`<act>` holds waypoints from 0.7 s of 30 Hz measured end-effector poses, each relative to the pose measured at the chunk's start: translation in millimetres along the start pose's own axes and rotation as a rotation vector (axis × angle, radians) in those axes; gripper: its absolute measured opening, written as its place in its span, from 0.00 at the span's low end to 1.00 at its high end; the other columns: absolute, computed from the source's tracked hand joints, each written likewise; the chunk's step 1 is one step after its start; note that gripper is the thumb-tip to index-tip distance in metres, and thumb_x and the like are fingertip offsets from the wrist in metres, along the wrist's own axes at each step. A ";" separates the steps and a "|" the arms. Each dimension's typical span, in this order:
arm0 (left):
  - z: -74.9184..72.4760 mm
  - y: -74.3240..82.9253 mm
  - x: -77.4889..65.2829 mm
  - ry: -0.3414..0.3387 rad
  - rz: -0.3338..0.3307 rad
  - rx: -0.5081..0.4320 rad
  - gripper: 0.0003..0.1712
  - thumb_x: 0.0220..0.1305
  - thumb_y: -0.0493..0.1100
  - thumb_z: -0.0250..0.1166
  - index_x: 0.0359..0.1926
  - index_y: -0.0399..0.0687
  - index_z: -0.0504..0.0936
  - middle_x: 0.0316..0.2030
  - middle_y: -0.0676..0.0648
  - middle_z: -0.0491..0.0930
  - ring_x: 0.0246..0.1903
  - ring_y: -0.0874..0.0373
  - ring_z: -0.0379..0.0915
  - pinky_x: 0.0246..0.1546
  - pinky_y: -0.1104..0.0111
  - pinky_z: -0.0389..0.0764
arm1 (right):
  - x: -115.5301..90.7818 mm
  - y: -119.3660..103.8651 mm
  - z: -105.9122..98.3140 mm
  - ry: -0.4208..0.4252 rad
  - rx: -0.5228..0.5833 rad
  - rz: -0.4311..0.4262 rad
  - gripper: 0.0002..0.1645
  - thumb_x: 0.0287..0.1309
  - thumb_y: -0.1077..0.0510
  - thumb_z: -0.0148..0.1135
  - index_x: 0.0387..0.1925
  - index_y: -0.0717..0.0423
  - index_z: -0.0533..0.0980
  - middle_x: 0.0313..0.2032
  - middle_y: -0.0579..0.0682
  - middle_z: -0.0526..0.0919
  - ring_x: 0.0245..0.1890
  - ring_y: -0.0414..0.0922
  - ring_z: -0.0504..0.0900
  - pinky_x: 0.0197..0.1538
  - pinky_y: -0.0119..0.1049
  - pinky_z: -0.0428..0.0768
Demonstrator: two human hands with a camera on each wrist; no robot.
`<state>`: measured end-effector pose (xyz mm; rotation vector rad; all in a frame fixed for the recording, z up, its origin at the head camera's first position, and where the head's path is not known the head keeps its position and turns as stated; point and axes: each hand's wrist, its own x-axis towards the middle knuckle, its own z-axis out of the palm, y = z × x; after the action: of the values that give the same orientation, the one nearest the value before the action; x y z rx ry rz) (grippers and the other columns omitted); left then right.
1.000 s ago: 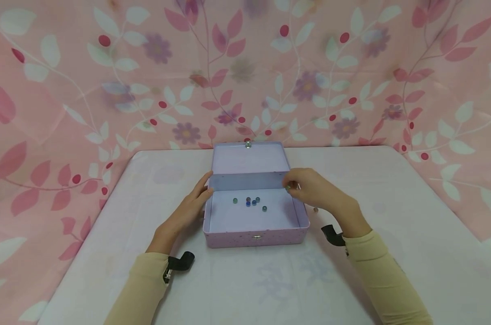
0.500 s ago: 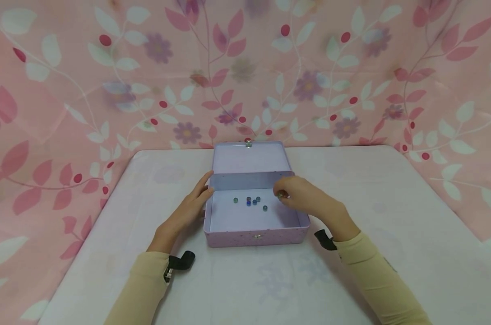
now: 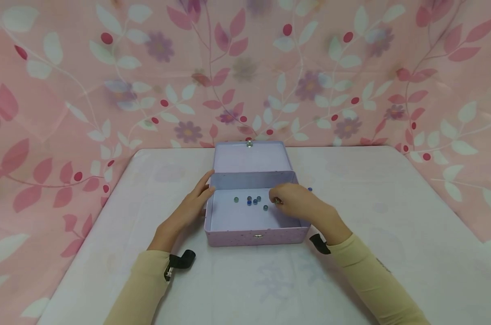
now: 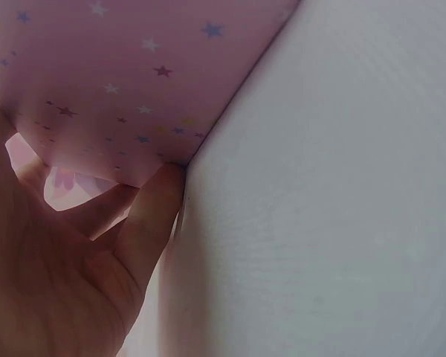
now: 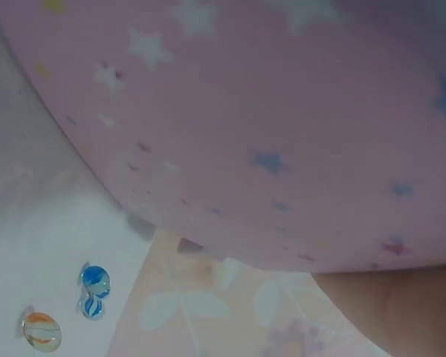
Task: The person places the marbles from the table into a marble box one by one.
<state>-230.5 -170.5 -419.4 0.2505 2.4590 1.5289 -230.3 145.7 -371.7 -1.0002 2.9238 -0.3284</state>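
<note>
A lilac tin box (image 3: 229, 238) stands on the table with its lid (image 3: 251, 158) tipped back. Several glass marbles (image 3: 249, 203) lie loose on its floor, blue, green and brownish. My left hand (image 3: 186, 210) rests against the box's left side, fingers extended along the wall; the left wrist view shows the fingers (image 4: 156, 212) touching the star-printed side. Over the right part of the box, my right hand (image 3: 298, 201) pinches a small greenish marble (image 3: 278, 200), mostly covered by the fingers. In the right wrist view the box wall (image 5: 267, 111) hides most of that hand.
Outside the box on the right, the right wrist view shows two blue-streaked marbles (image 5: 95, 281) and an orange one (image 5: 41, 332) on the white tablecloth (image 3: 391, 203). One blue marble (image 3: 310, 189) shows beyond the right hand. A floral curtain (image 3: 245, 72) hangs behind the table.
My right hand has moved left and nearer, from the box's right rim to over its inside, still pinching the marble. The left hand stays put.
</note>
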 end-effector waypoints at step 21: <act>0.4 0.1 1.0 0.003 -0.007 0.017 0.31 0.75 0.65 0.43 0.72 0.94 0.42 0.78 0.44 0.49 0.74 0.36 0.55 0.56 0.41 0.78 | -0.3 -3.5 7.3 0.027 -0.154 -0.046 0.05 0.56 0.64 0.67 0.30 0.51 0.83 0.29 0.44 0.84 0.30 0.40 0.79 0.36 0.38 0.80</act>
<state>-231.3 -169.8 -419.6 0.2425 2.4736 1.5072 -227.1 141.8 -378.1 -1.0916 2.9919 -0.1200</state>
